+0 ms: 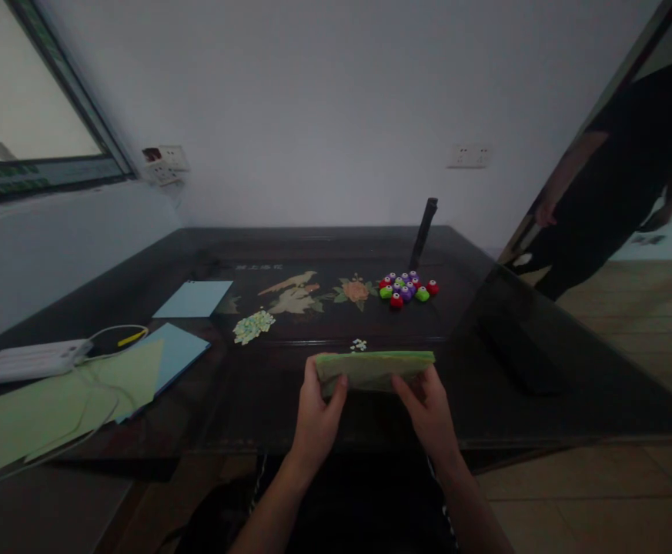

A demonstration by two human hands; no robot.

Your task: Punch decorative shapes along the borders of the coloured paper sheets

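Note:
A folded green paper (370,371) is held level between my two hands, just above the front part of the dark table. My left hand (319,408) grips its left end, with the thumb on the near face. At the right end, my right hand (431,408) holds it the same way. Beyond the paper lie a few small pale pieces (359,345). A heap of small light-green pieces (253,326) is farther left. Several red, green and purple beads (406,289) sit together at the back right.
Blue sheet (194,298), green sheets (70,408) and a white power bank (29,362) with a cable lie left on the table (243,408). A black stick (424,232) stands behind the beads; a dark flat object (520,358) lies right. Another person (618,169) stands at right.

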